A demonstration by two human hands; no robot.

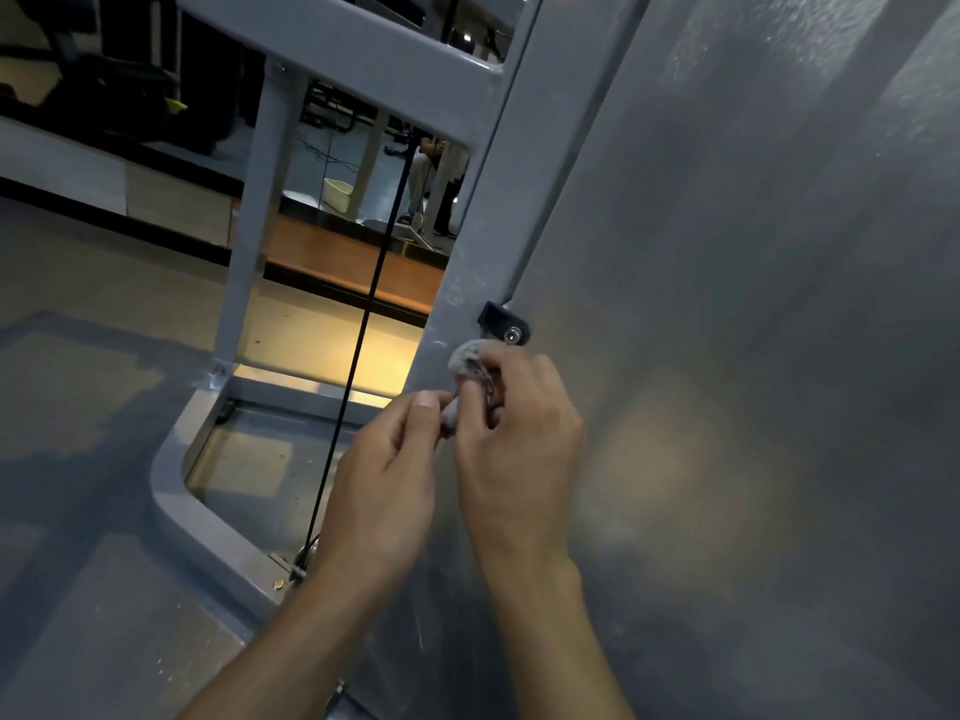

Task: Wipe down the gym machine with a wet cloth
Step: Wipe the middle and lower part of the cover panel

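Fingers of both hands curl onto one small grey cloth (470,363), bunched into a wad. Right hand (519,433): back of hand toward the camera, fingers folded round the wad, which sticks out above the knuckles; forearm runs up from the lower right edge of the view. Left hand (387,470): thumb and forefinger pinch a pale corner of the cloth beside the right hand's fingers, the remaining fingers loosely curled beneath; forearm enters from the bottom edge, angled up and right. The two hands touch or nearly touch at the cloth. Count: two hands, one cloth. The wad lies against, or just off, the grey upright post of the gym machine (727,304); contact cannot be told. Just above the cloth, one black bracket (503,324) with one bright bolt head sits where the post meets the broad grey side panel that fills the right of the view. Left of the hands, one thin black cable (363,324) runs steeply down through the open frame to a fitting at the base rail. Further off: a second grey upright, a cross beam above, grey floor (78,407) with pale patches. Farthest, through the frame, one white tub (340,192) and the legs of one seated person (436,184).
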